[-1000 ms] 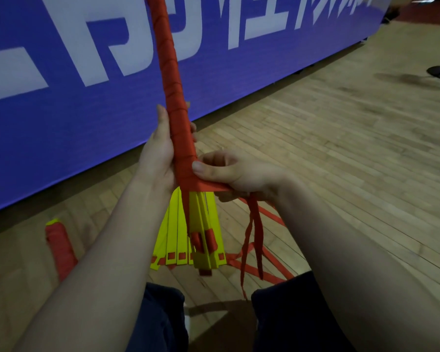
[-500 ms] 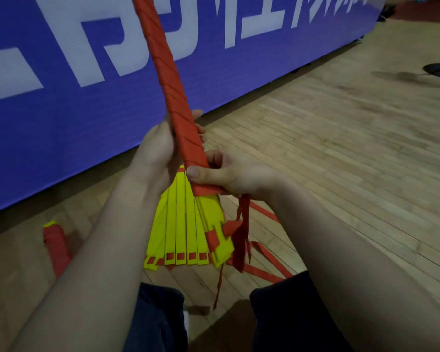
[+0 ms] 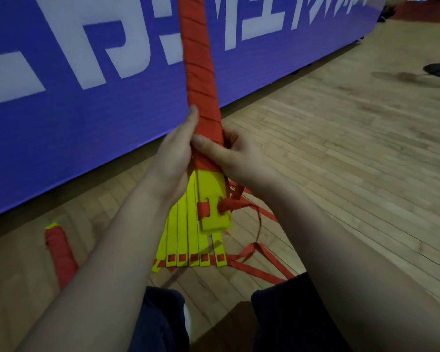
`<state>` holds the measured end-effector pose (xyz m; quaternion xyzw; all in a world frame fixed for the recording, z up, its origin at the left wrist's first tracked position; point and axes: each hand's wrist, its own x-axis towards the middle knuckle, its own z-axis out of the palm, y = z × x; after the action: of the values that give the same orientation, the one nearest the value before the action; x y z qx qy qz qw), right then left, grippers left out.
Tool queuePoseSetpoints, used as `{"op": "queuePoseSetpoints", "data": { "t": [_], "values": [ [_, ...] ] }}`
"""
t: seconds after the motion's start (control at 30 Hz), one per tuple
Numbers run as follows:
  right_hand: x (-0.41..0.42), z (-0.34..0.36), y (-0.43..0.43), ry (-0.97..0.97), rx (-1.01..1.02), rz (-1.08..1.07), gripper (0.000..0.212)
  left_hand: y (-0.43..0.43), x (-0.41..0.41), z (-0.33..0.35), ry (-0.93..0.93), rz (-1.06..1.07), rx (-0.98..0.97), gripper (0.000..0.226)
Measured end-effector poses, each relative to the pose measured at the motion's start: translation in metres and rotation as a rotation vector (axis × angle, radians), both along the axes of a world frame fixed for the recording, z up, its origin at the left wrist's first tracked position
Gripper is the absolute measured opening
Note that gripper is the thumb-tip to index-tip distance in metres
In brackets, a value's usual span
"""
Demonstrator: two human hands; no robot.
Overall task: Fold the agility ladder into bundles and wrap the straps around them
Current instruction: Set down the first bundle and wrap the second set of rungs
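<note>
Left hand (image 3: 177,151) and right hand (image 3: 241,158) grip a ladder bundle (image 3: 201,72), wrapped except its yellow ends (image 3: 188,240); loose strap (image 3: 254,270) awaits winding. One finished bundle (image 3: 60,252) lies on the floor (image 3: 341,148).

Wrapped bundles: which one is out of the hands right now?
The floor bundle at far left, lying flat, touched by neither hand. The held bundle stands nearly upright, gripped by left hand and right hand.
</note>
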<state>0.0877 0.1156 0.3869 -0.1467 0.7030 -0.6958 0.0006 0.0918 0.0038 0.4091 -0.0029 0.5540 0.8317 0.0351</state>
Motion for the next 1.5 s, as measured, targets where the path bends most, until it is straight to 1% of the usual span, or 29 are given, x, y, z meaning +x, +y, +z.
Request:
{"op": "queuePoseSetpoints", "data": {
  "t": [0.13, 0.23, 0.27, 0.33, 0.37, 0.4, 0.47, 0.5, 0.6, 0.63, 0.7, 0.73, 0.93, 1.0, 1.1, 1.2, 1.33, 1.37, 1.43, 1.5],
  "values": [
    [0.002, -0.001, 0.004, 0.103, 0.179, -0.034, 0.017, 0.01, 0.005, -0.004, 0.059, 0.039, -0.022, 0.029],
    [0.005, 0.005, 0.009, 0.121, 0.167, 0.068, 0.011, 0.006, 0.007, 0.0, 0.108, 0.077, -0.052, 0.028],
    [0.005, 0.006, 0.009, 0.12, 0.159, 0.108, 0.018, 0.002, 0.006, 0.002, 0.121, 0.087, -0.057, 0.029],
    [0.005, 0.008, 0.012, 0.086, 0.146, 0.196, 0.029, -0.005, 0.006, 0.005, 0.14, 0.098, -0.095, 0.032],
    [0.005, 0.009, 0.014, 0.054, 0.154, 0.222, 0.03, -0.009, 0.005, 0.005, 0.147, 0.099, -0.133, 0.033],
    [0.005, 0.011, 0.018, 0.029, 0.173, 0.241, 0.026, -0.011, 0.004, 0.005, 0.154, 0.102, -0.171, 0.033],
    [0.003, 0.013, 0.026, -0.023, 0.229, 0.272, 0.012, -0.015, 0.003, 0.003, 0.164, 0.117, -0.237, 0.034],
    [0.003, 0.014, 0.03, -0.045, 0.253, 0.286, 0.011, -0.016, 0.002, 0.003, 0.165, 0.128, -0.268, 0.034],
    [0.0, 0.013, 0.039, -0.07, 0.334, 0.279, 0.027, -0.021, -0.001, 0.005, 0.146, 0.138, -0.326, 0.035],
    [0.001, 0.014, 0.04, -0.08, 0.341, 0.298, 0.027, -0.022, -0.001, 0.006, 0.144, 0.133, -0.326, 0.036],
    [0.003, 0.016, 0.041, -0.103, 0.328, 0.344, 0.016, -0.023, -0.001, 0.007, 0.15, 0.128, -0.321, 0.036],
    [0.004, 0.018, 0.04, -0.106, 0.315, 0.36, 0.014, -0.024, 0.0, 0.008, 0.152, 0.13, -0.317, 0.037],
    [0.004, 0.015, 0.038, -0.103, 0.286, 0.399, 0.025, -0.03, -0.005, 0.009, 0.145, 0.173, -0.287, 0.039],
    [0.004, 0.015, 0.04, -0.092, 0.257, 0.419, 0.023, -0.03, -0.005, 0.008, 0.135, 0.189, -0.285, 0.039],
    [0.004, 0.014, 0.041, -0.125, 0.155, 0.476, 0.013, -0.03, -0.005, 0.008, 0.132, 0.176, -0.284, 0.039],
    [0.003, 0.011, 0.041, -0.183, 0.09, 0.516, 0.015, -0.027, -0.004, 0.008, 0.12, 0.176, -0.267, 0.042],
    [0.001, 0.009, 0.038, -0.206, 0.025, 0.545, 0.02, -0.022, -0.004, 0.008, 0.166, 0.206, -0.19, 0.036],
    [0.0, 0.008, 0.036, -0.207, -0.002, 0.542, 0.021, -0.021, -0.005, 0.007, 0.158, 0.193, -0.182, 0.038],
    [-0.002, 0.005, 0.033, -0.217, -0.045, 0.529, 0.022, -0.021, -0.005, 0.006, 0.082, 0.175, -0.166, 0.046],
    [-0.002, 0.005, 0.03, -0.234, -0.066, 0.496, 0.017, -0.021, -0.008, 0.002, -0.016, 0.131, -0.061, 0.051]
  ]
}}
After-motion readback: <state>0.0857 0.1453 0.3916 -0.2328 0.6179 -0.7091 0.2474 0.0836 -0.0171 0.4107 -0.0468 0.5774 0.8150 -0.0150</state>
